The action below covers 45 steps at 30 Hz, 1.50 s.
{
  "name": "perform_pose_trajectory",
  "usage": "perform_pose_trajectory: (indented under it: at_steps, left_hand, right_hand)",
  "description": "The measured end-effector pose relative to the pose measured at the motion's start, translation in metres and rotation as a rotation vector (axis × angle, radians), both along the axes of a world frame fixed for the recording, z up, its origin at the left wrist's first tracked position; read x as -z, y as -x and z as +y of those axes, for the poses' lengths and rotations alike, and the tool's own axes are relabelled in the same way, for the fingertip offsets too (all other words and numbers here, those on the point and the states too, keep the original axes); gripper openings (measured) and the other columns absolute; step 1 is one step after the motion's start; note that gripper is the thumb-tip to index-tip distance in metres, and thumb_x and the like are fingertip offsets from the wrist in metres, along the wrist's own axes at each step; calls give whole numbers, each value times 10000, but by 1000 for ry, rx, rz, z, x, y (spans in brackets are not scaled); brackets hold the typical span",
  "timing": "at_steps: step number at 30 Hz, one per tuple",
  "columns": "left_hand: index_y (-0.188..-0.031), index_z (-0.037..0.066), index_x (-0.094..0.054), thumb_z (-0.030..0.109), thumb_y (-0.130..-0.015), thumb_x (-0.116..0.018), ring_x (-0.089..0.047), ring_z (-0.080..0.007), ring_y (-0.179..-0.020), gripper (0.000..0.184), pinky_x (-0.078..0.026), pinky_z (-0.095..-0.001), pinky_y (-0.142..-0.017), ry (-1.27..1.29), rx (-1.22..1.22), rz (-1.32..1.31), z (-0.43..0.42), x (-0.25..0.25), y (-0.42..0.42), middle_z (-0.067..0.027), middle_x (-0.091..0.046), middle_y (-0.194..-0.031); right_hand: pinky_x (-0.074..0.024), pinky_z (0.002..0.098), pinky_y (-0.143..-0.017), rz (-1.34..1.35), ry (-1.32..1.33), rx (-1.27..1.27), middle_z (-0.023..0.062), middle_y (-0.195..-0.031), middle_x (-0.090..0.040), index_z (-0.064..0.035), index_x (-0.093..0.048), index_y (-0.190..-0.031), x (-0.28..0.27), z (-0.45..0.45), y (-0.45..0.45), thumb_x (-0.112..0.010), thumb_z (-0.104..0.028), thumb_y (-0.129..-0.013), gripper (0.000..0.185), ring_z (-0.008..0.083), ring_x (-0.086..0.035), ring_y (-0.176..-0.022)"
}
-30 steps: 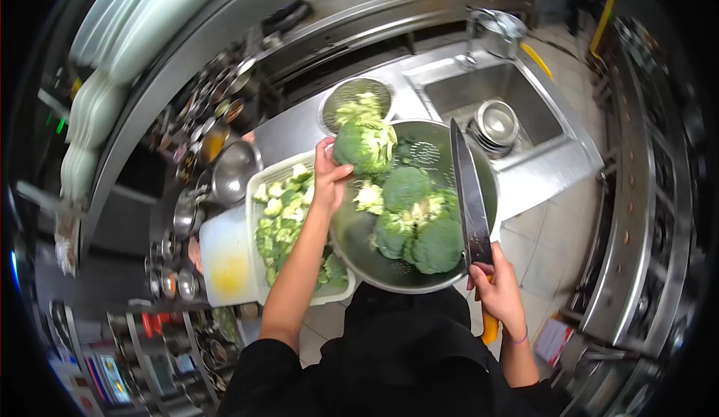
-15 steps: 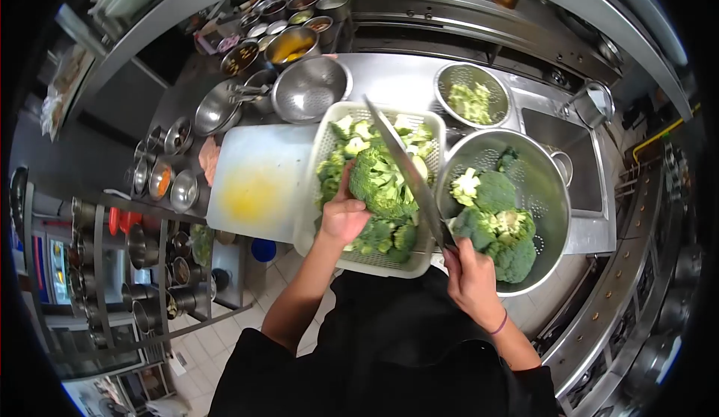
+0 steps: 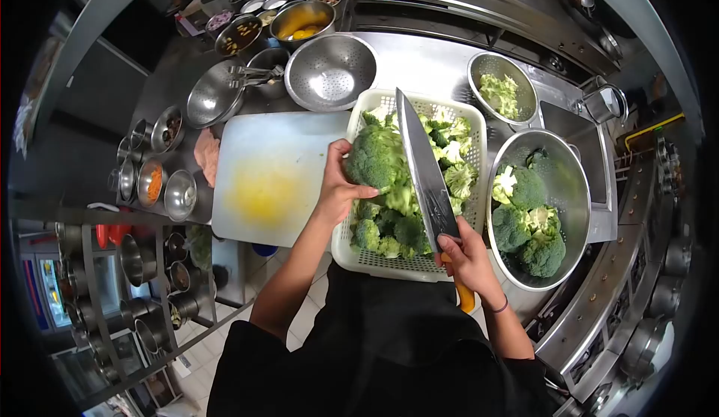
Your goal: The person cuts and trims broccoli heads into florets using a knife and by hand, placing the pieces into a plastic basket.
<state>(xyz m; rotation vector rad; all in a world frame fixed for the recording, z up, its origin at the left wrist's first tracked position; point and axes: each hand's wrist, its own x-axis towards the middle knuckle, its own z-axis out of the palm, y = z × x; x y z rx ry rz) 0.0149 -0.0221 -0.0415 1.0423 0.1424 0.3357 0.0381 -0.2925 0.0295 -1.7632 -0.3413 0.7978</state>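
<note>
A large broccoli head (image 3: 372, 158) is held in my left hand (image 3: 341, 185), over the left side of a pale perforated basket (image 3: 341, 246). My right hand (image 3: 470, 256) is closed round the yellow handle of a large knife (image 3: 424, 170). The blade points up and away, just right of the broccoli head. Cut broccoli pieces (image 3: 458, 177) fill much of the basket. To the right, a steel colander (image 3: 573, 248) holds several whole broccoli heads (image 3: 542, 255). A smaller colander (image 3: 529, 80) behind it contains pale green pieces (image 3: 499, 95).
Left of the basket lies a white cutting board (image 3: 292, 143) with a yellow stain. An empty perforated bowl (image 3: 329, 72) stands behind it. Bowls of ingredients (image 3: 302, 23) are at the back left. The sink (image 3: 573, 128) is at the right, and a shelf rack (image 3: 150, 267) at the lower left.
My left hand has carried the broccoli head from over the colander to over the basket. The knife in my right hand has also moved left to the basket. The view has turned.
</note>
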Motion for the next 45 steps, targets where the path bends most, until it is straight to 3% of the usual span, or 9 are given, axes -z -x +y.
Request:
perform_pose_trajectory:
  at_steps: [4,8,15,19,21,27,35,41,45]
  left_hand:
    - [-1144,78,-401,57,-531,-844,-384,-284,-1172,756,-321,-406,-1048,-803,-337,-75,18,7,-7,-143,-358,-1235]
    - [-1082,98,-398,35,-502,-804,-368,-321,-1176,711,-313,-439,-1026,-989,-419,-190,24,-1,-3,-163,-337,-1241]
    - [-1101,121,-390,43,-518,-826,-380,-313,-1127,732,-319,-425,-1001,-837,-224,-434,-27,-31,-71,-173,-339,-1220]
    - [-1114,143,-423,9,-508,-830,-402,-341,-1123,743,-374,-456,-951,-875,-78,-597,-110,-54,-117,-184,-355,-1209]
    - [-1093,151,-483,-47,-528,-788,-437,-389,-1139,672,-426,-481,-912,-956,36,-596,-147,-60,-130,-190,-364,-1214]
    - [-1092,127,-477,-50,-545,-747,-432,-415,-1158,635,-425,-477,-934,-1153,98,-486,-194,-49,-153,-196,-368,-1210]
    - [-1068,122,-418,31,-517,-832,-413,-278,-1106,694,-350,-398,-984,-705,15,-506,-183,-54,-152,-156,-354,-1201]
    - [-1064,139,-428,38,-527,-832,-431,-341,-1099,679,-384,-474,-936,-1106,-127,-628,-190,-61,-143,-170,-362,-1166]
    - [-1044,151,-452,88,-539,-836,-443,-366,-1078,638,-389,-493,-904,-1352,-256,-596,-190,-51,-140,-180,-372,-1153]
  right_hand:
    - [-398,229,-440,-60,-15,50,52,-690,-610,9,-407,-1183,-8,2,-1,-533,-117,-1004,253,77,-549,-528]
    - [-391,233,-436,-272,99,54,71,-650,-634,4,-426,-1113,-11,6,-2,-532,-98,-994,190,75,-518,-474]
    - [-416,235,-435,-673,-57,545,100,-666,-649,48,-421,-937,-39,-27,14,-525,-19,-959,125,108,-556,-470]
    - [-477,351,-528,-684,286,523,148,-644,-610,30,-433,-1016,-40,-68,7,-508,-3,-948,106,256,-625,-543]
    - [-462,330,-522,-299,151,601,132,-633,-603,25,-433,-1050,-31,-94,8,-514,-26,-960,131,209,-615,-544]
    - [-411,226,-420,-210,40,868,35,-669,-594,-32,-471,-1140,-13,-172,20,-530,-149,-1002,190,76,-533,-505]
    - [-482,364,-545,-472,205,581,149,-639,-623,-2,-460,-1023,-44,-197,5,-550,-15,-920,138,334,-635,-570]
    - [-446,499,-558,-413,220,294,234,-670,-602,-12,-432,-972,-35,-201,-13,-567,-39,-909,152,464,-595,-661]
    - [-443,498,-534,-400,366,571,231,-647,-601,-5,-424,-974,-30,-214,-12,-561,-37,-909,154,458,-600,-622]
